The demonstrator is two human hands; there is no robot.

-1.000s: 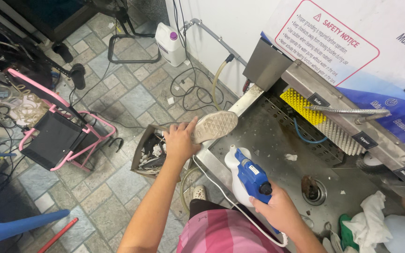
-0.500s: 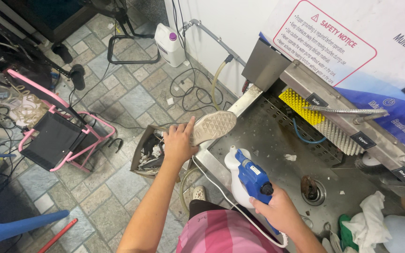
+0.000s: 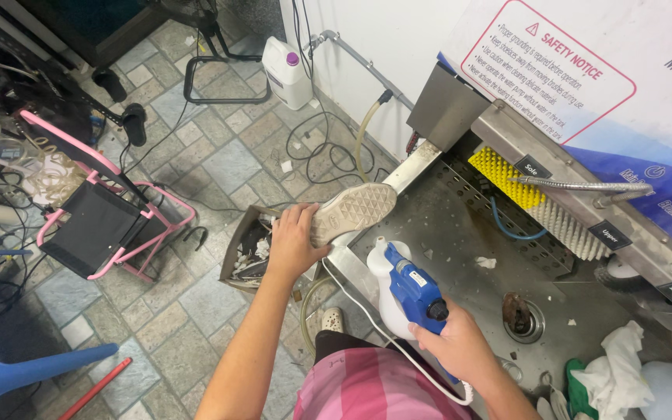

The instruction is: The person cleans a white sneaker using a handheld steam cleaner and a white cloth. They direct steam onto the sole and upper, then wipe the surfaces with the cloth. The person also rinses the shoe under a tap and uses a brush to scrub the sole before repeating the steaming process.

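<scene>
- i'm seeing the left hand [image 3: 293,245] clamping a shoe [image 3: 351,211], sole up (light, stiff; heel grip looks best)
- right hand [image 3: 460,346] fingers are wrapping the blue sprayer [image 3: 412,289]

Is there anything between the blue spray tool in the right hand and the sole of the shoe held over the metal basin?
Nothing visible does. The right hand holds the blue and white spray tool just below the shoe, which the left hand grips sole up over the basin edge. Only open air and bare metal lie between them.
</scene>
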